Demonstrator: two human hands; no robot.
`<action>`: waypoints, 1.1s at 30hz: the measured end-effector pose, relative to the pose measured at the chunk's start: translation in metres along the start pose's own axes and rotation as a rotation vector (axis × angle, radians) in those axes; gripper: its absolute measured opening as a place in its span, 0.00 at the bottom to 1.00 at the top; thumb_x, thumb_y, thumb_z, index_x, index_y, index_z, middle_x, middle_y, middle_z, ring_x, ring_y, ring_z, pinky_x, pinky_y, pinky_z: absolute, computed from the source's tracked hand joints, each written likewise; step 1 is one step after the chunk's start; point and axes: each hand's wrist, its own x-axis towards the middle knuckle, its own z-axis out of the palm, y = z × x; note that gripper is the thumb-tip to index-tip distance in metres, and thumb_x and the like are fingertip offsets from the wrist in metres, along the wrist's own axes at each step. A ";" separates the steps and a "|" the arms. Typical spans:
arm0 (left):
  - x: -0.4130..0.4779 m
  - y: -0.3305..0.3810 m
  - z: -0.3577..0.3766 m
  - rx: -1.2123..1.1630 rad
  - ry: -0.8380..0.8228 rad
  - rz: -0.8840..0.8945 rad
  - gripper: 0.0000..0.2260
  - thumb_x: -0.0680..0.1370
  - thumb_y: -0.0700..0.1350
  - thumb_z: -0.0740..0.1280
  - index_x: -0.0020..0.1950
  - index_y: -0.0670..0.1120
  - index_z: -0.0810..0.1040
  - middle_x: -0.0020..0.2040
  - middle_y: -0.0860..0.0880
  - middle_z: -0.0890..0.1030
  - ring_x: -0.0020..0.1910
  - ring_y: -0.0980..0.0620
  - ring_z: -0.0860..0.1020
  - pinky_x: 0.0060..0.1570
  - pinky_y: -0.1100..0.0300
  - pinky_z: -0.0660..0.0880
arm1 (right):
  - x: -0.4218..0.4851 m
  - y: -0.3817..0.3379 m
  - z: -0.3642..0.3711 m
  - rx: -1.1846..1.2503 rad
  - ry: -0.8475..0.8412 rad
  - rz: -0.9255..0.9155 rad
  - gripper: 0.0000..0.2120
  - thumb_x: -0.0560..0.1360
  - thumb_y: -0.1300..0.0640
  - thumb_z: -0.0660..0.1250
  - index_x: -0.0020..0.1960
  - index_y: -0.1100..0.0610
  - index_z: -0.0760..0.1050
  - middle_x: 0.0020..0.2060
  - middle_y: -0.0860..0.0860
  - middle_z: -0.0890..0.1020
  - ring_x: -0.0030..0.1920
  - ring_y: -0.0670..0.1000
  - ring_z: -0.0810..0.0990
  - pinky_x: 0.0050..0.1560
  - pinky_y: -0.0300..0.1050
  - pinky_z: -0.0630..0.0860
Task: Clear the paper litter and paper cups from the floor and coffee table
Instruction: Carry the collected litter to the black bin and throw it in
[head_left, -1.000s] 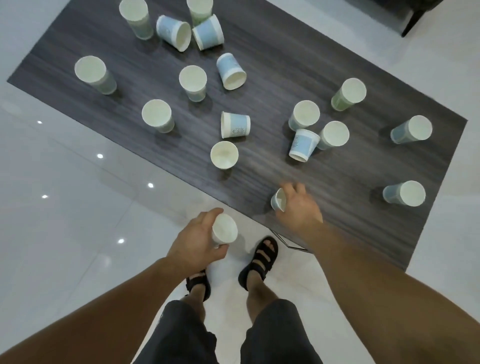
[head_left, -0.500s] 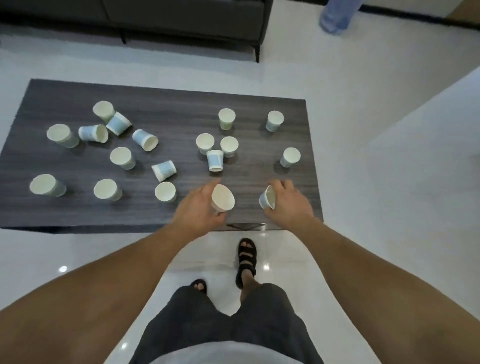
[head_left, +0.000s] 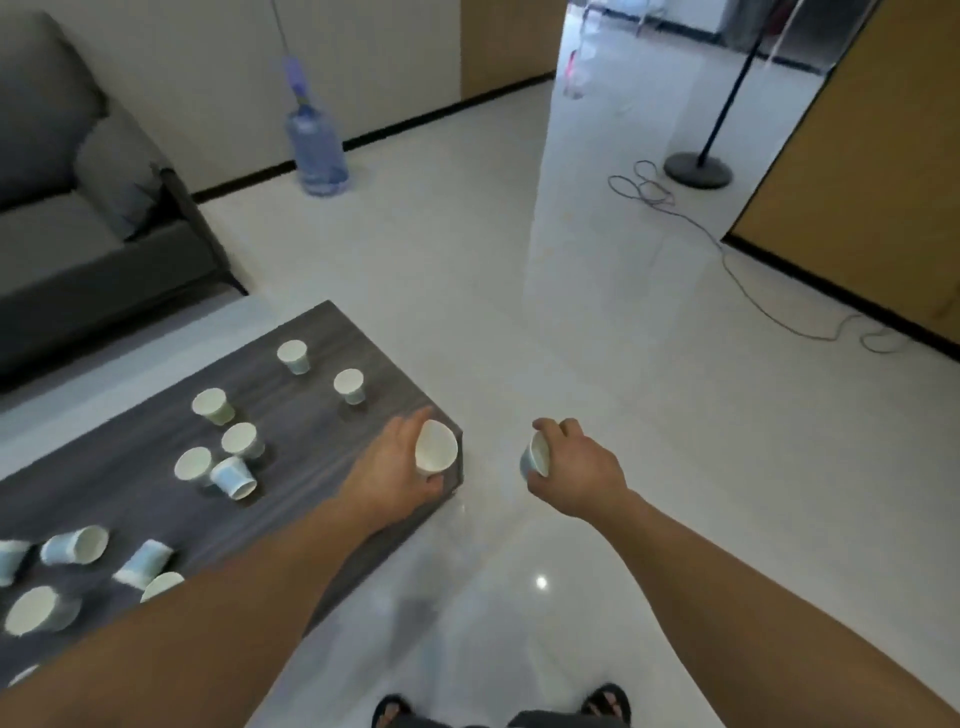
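Head view: the left hand (head_left: 395, 467) grips a paper cup (head_left: 436, 447), mouth tilted toward the camera, above the worktop (head_left: 311, 431) corner, while the right hand (head_left: 576, 473) grips a second cup (head_left: 535, 457) over the floor (head_left: 623, 364). The remaining cups (head_left: 240, 439) stand and lie leftward of the left hand, which is the nearer one, and well apart from the right.

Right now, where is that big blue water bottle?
In the head view the water bottle stands on the floor at upper left of centre, against the wall, right of the grey sofa and beyond the far corner of the coffee table.
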 end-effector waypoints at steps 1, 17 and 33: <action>0.007 0.026 0.013 0.013 -0.035 0.040 0.38 0.69 0.51 0.72 0.75 0.52 0.58 0.68 0.49 0.67 0.64 0.47 0.72 0.58 0.54 0.71 | -0.013 0.029 -0.007 0.017 0.017 0.046 0.34 0.72 0.44 0.67 0.74 0.47 0.58 0.64 0.52 0.69 0.56 0.57 0.77 0.49 0.47 0.73; 0.072 0.469 0.263 0.059 -0.364 0.705 0.37 0.67 0.55 0.75 0.72 0.52 0.64 0.66 0.52 0.70 0.61 0.49 0.72 0.57 0.55 0.73 | -0.229 0.428 -0.107 0.164 0.284 0.812 0.34 0.73 0.43 0.66 0.75 0.47 0.57 0.64 0.52 0.68 0.57 0.56 0.77 0.52 0.48 0.74; 0.140 0.791 0.474 0.049 -0.683 1.095 0.37 0.69 0.53 0.72 0.74 0.54 0.59 0.67 0.52 0.66 0.62 0.49 0.71 0.59 0.55 0.73 | -0.318 0.697 -0.185 0.260 0.379 1.307 0.34 0.73 0.44 0.65 0.76 0.47 0.56 0.65 0.52 0.67 0.60 0.56 0.75 0.49 0.46 0.71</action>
